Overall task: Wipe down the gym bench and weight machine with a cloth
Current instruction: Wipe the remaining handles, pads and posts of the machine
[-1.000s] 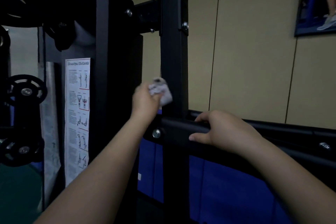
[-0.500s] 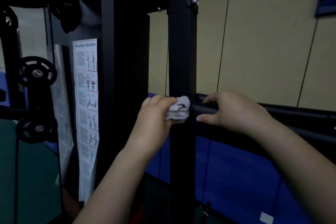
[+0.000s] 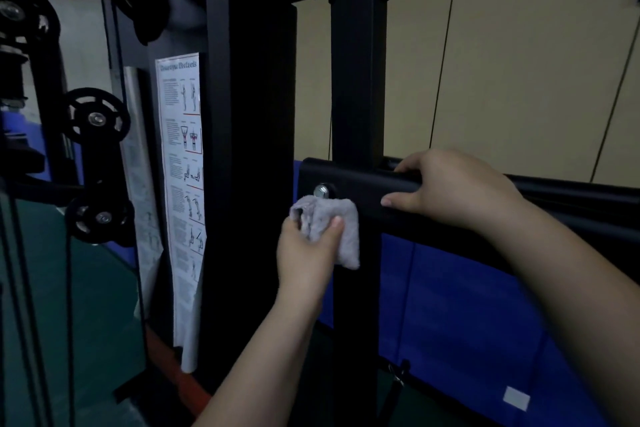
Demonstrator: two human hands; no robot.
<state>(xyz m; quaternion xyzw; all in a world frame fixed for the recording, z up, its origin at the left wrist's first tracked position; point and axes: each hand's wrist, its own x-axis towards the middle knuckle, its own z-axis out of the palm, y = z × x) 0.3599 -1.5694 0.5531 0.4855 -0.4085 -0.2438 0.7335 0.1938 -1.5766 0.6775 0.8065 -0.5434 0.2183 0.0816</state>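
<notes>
A black weight machine fills the view, with a vertical post point(image 3: 356, 80) and a horizontal crossbar point(image 3: 360, 184) bolted to it. My left hand point(image 3: 304, 253) grips a crumpled grey cloth point(image 3: 332, 225) and presses it against the post just under the crossbar's bolt point(image 3: 321, 191). My right hand point(image 3: 453, 187) grips the crossbar to the right of the post, fingers over the top and thumb on its front face. No bench is in view.
A wide black upright point(image 3: 252, 149) with an exercise chart point(image 3: 183, 184) stands to the left. Black pulleys point(image 3: 97, 118) and cables hang further left. Blue padding point(image 3: 467, 315) lines the beige wall point(image 3: 519, 62) behind the machine. Green floor point(image 3: 97, 322) lies below.
My left hand has slid the cloth down the post, from above the crossbar to just below its bolt. The right hand has kept its hold on the crossbar.
</notes>
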